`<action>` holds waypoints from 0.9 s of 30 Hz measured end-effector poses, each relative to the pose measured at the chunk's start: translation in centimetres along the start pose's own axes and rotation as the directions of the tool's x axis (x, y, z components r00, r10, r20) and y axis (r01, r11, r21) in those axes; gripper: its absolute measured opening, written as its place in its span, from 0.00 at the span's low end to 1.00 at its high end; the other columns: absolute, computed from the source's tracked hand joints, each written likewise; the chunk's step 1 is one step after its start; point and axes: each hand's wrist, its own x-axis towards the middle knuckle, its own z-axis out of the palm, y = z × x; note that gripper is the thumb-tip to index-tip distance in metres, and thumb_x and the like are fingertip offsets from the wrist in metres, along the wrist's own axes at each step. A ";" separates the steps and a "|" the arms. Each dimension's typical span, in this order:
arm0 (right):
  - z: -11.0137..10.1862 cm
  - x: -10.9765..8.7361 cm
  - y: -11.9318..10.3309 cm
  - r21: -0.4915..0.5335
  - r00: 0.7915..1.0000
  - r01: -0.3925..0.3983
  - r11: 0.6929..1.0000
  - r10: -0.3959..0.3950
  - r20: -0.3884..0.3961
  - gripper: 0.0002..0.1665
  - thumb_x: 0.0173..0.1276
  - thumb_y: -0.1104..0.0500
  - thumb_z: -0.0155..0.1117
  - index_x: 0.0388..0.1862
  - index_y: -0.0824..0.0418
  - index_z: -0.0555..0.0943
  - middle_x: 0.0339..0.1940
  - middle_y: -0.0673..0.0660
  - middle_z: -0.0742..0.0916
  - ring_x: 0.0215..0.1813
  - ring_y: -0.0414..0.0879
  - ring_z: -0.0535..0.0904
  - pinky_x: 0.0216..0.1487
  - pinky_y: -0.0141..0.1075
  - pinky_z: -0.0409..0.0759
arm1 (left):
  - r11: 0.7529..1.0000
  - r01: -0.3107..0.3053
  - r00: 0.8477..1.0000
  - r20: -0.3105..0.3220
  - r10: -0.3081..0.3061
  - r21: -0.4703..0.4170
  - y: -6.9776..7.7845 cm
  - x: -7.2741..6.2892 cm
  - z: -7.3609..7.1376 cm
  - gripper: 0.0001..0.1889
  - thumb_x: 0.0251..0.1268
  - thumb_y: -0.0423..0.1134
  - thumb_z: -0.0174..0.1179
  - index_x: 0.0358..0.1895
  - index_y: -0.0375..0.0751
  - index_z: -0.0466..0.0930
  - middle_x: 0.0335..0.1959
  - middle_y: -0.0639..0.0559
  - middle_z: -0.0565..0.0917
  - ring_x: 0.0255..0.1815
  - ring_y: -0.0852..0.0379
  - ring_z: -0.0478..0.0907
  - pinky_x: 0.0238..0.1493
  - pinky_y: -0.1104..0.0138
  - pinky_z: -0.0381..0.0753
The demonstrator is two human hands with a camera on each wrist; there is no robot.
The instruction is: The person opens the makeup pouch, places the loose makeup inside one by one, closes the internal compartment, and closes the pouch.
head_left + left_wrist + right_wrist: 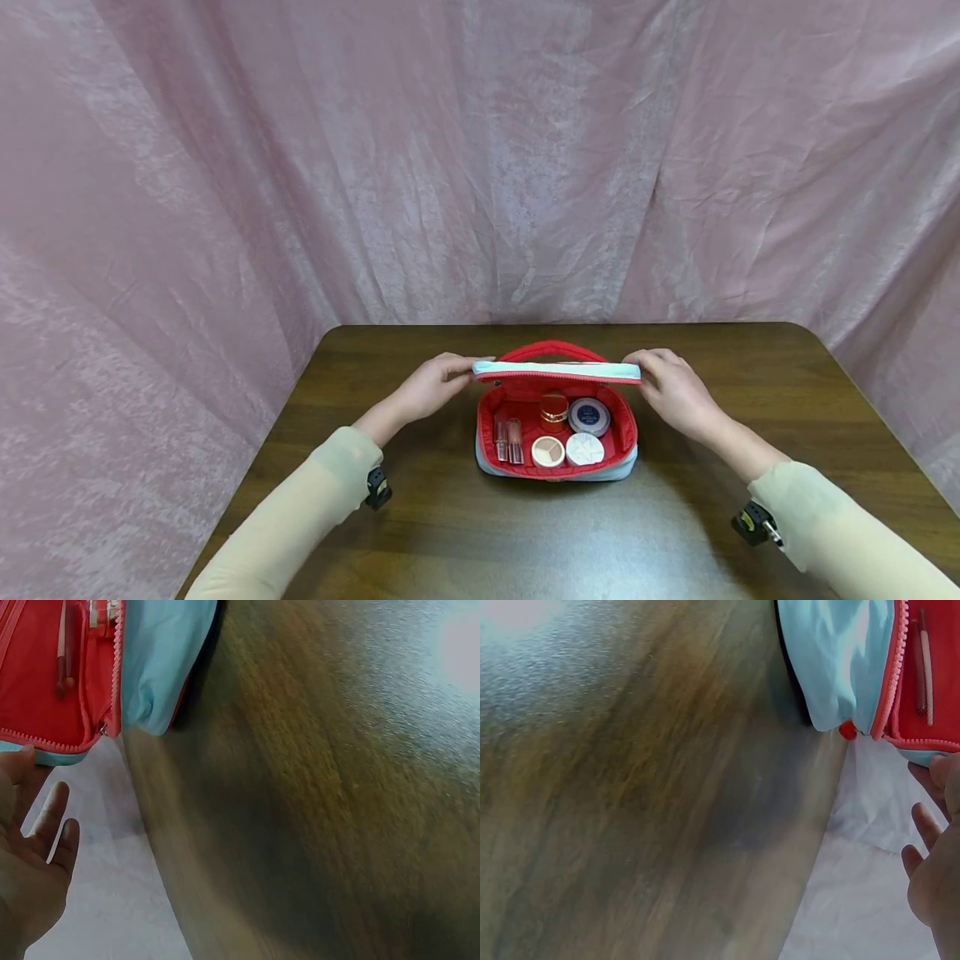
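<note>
A light-blue cosmetic bag (609, 472) with red lining sits unzipped on the table, its lid (557, 370) raised. My left hand (435, 385) pinches the lid's left corner between thumb and index finger. At the right corner, my right hand (675, 390) holds the lid the same way. Inside lie two clear lip gloss tubes (515, 442), a cream three-part compact (548, 452), a white patterned compact (585, 450), a grey round compact (588, 416) and a red jar with a gold band (553, 408). Slim brushes (63, 656) show against the lid's lining in the left wrist view.
The dark wooden table (450, 533) extends around the bag on every side. A red carry handle (551, 347) arches behind the lid. Pink velvet curtains (480, 167) hang beyond the table's back edge and along its sides.
</note>
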 end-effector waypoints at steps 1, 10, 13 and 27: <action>0.0 -0.1 0.0 0.000 1.000 0.009 1.000 -0.009 -0.002 0.16 0.66 0.71 0.68 0.49 0.57 0.83 0.48 0.60 0.86 0.58 0.62 0.77 0.57 0.60 0.74 | 1.000 -0.011 1.000 0.008 0.010 0.011 0.0 -0.1 0.0 0.22 0.77 0.36 0.60 0.69 0.59 0.79 0.58 0.56 0.82 0.60 0.55 0.75 0.63 0.55 0.75; 0.2 -0.8 -0.1 0.005 0.998 0.059 0.998 -0.059 -0.016 0.16 0.66 0.72 0.66 0.48 0.55 0.85 0.50 0.54 0.88 0.57 0.57 0.77 0.57 0.56 0.73 | 0.988 -0.108 0.994 0.024 0.107 0.106 0.1 -0.8 0.2 0.23 0.77 0.35 0.59 0.69 0.62 0.79 0.59 0.61 0.83 0.60 0.58 0.75 0.63 0.56 0.76; 0.3 -1.1 -0.1 -0.005 0.998 0.068 0.998 -0.068 -0.011 0.15 0.66 0.71 0.67 0.48 0.55 0.85 0.50 0.54 0.88 0.57 0.57 0.77 0.57 0.56 0.73 | 0.985 -0.128 0.992 0.030 0.126 0.114 0.1 -1.0 0.2 0.24 0.76 0.33 0.59 0.68 0.61 0.79 0.60 0.60 0.82 0.61 0.58 0.75 0.63 0.56 0.76; 0.2 -1.7 -0.4 -0.035 0.995 0.102 0.994 -0.101 0.018 0.17 0.62 0.71 0.73 0.45 0.52 0.86 0.52 0.55 0.88 0.61 0.59 0.76 0.59 0.61 0.71 | 0.953 -0.247 0.968 0.079 0.237 0.173 -0.2 -2.0 0.7 0.23 0.73 0.30 0.61 0.66 0.58 0.82 0.66 0.63 0.80 0.66 0.55 0.73 0.66 0.54 0.73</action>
